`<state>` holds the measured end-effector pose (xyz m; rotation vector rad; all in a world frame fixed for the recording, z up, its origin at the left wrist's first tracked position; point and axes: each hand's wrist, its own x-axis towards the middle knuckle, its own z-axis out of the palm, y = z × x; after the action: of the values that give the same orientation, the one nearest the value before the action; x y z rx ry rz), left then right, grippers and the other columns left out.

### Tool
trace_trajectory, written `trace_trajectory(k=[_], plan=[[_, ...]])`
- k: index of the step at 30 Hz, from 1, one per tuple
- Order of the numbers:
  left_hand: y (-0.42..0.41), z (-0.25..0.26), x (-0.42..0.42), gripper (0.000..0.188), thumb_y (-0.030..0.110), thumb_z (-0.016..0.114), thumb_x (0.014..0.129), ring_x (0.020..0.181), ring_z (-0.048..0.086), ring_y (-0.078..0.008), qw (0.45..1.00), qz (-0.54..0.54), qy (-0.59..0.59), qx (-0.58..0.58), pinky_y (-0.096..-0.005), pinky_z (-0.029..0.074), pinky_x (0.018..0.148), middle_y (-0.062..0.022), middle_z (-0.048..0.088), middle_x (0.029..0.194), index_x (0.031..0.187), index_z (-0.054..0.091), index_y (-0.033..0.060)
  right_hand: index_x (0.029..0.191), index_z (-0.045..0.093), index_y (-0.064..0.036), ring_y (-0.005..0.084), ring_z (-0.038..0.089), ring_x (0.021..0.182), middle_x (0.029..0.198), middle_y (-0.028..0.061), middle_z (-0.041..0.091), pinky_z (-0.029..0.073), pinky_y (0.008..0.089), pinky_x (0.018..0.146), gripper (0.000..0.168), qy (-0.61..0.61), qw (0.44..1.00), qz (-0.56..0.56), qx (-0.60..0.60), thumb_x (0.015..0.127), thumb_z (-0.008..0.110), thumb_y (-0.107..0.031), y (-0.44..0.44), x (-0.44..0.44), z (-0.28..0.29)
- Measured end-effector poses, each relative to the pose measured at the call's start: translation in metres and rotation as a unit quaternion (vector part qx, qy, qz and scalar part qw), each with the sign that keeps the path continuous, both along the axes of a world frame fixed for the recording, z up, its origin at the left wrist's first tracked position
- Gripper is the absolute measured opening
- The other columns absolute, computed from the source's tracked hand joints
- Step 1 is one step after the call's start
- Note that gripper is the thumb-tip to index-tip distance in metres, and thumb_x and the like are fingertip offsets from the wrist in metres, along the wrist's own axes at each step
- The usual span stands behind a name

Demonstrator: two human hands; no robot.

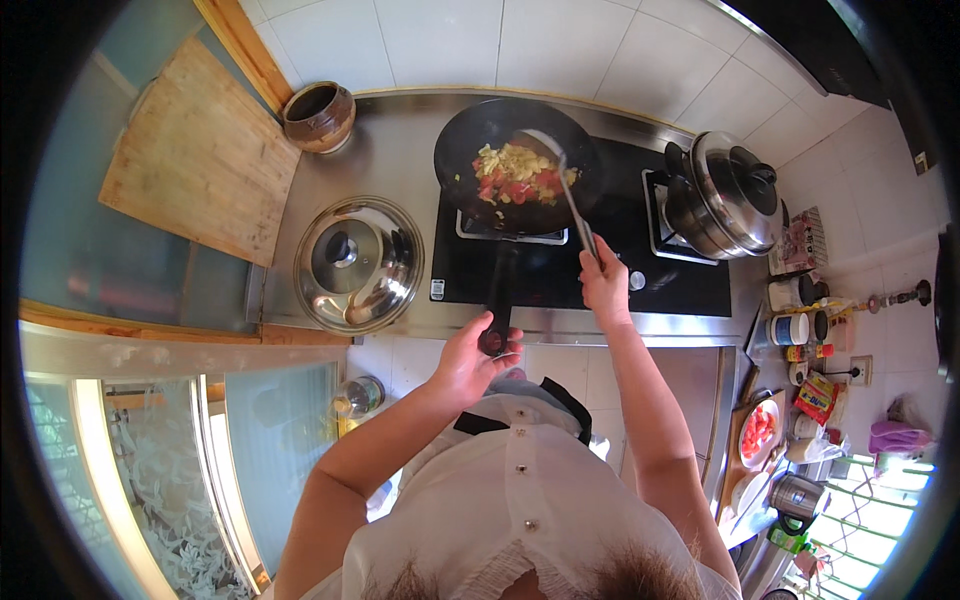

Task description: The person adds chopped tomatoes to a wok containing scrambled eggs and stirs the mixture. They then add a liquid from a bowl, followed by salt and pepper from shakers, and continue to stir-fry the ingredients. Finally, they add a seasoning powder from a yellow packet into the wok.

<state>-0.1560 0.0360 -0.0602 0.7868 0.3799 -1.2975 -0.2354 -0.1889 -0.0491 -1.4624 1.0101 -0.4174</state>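
Observation:
A dark wok [459,196] sits on the left burner of a black glass gas hob [615,289], tilted slightly in this view. In it lie yellow scrambled egg pieces and red tomato chunks [517,176]. My left hand [472,364] is loosely around the end of the wok's black handle [504,281], thumb on one side and fingertips on the other. In my right hand [606,285] is the handle of a metal wok spatula [571,196]. Its head rests inside the wok, at the far right of the food.
A steel pot with its lid [731,195] stands on the right burner. Left of the hob lies a domed steel lid [360,264]; behind it are a brown glazed pot [320,116] and a leaning wooden board [202,157]. Rightward, a plate of red pieces [759,431] and several jars line the counter.

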Motion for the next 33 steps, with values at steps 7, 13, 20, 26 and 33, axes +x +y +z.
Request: trace_trajectory(k=[7,13,20,26,33], plan=[[0.013,0.002,0.005,0.037,0.031,0.046,0.1,0.1,0.061,-0.0276,0.998,-0.028,-0.035,-0.049,-0.0386,0.049,0.084,-0.0155,0.064,0.115,0.119,0.055,0.001,0.138,0.051,-0.003,0.0018,0.039,0.052,0.069,-0.0058,0.045,0.029,0.019,0.044,0.044,0.0,0.99,0.121,-0.076,0.096,0.058,-0.015,0.027,-0.054,0.028],[0.005,0.005,-0.007,0.036,0.028,0.046,0.1,0.098,0.062,-0.0292,0.999,0.0,-0.032,-0.021,-0.0376,0.049,0.083,-0.0174,0.065,0.114,0.12,0.054,-0.0005,0.136,0.053,-0.01,0.034,0.066,0.064,0.085,0.0197,0.066,0.054,0.0397,0.057,0.047,0.134,0.885,0.152,-0.418,0.09,0.063,-0.011,0.014,-0.042,0.023],[-0.002,-0.005,-0.008,0.027,0.026,0.048,0.098,0.092,0.064,-0.0294,1.0,0.016,-0.017,-0.019,-0.039,0.051,0.08,-0.0172,0.065,0.105,0.117,0.051,0.0064,0.139,0.053,-0.029,0.0192,0.057,0.061,0.076,0.0036,0.046,0.052,0.0307,0.049,0.073,0.182,0.62,0.212,-0.733,0.072,0.063,0.001,-0.022,0.0,0.022],[-0.001,-0.005,-0.009,0.024,0.025,0.049,0.097,0.088,0.064,-0.0274,0.999,0.031,-0.013,-0.008,-0.0369,0.051,0.077,-0.0154,0.066,0.1,0.113,0.052,0.0066,0.14,0.049,-0.028,0.023,0.064,0.063,0.076,0.0044,0.054,0.052,0.0352,0.05,0.067,0.293,0.665,0.201,-0.656,0.079,0.063,-0.006,-0.027,-0.033,0.078],[-0.007,-0.009,-0.008,0.026,0.029,0.05,0.097,0.081,0.064,-0.0264,1.0,0.025,-0.008,0.014,-0.0358,0.051,0.07,-0.0143,0.067,0.094,0.105,0.056,0.0053,0.138,0.048,-0.013,0.0323,0.066,0.071,0.091,0.0134,0.066,0.054,0.0455,0.062,0.055,0.304,0.766,0.221,-0.521,0.085,0.061,-0.009,-0.033,-0.044,0.052]])
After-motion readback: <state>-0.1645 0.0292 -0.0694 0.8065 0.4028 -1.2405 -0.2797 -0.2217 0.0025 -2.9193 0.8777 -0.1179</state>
